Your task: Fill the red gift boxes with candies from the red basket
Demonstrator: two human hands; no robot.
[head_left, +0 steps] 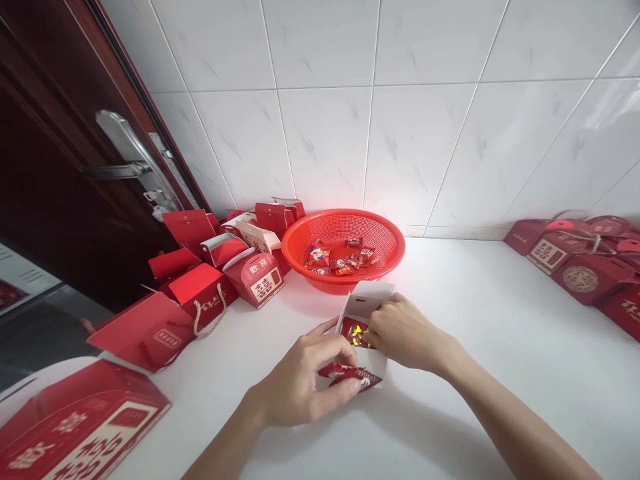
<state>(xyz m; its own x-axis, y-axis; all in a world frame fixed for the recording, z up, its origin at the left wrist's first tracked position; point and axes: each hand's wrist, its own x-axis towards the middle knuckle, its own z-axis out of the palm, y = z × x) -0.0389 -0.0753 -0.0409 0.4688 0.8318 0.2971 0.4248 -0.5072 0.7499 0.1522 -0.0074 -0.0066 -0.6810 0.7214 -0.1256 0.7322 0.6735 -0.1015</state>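
Left hand (300,381), nearly closed, pinches a packet (369,379); right hand (403,328) curls inside the box (361,307), grip unclear. Box likely light, flimsy: steady its sides.

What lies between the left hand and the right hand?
Between the left hand and right hand lies an open white-lined box with a gold-marked red packet inside, visible in the head view.

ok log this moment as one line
left hand: holding red packet | right hand: fingers inside open box | red basket: wrapped sweets inside | red boxes: both sides
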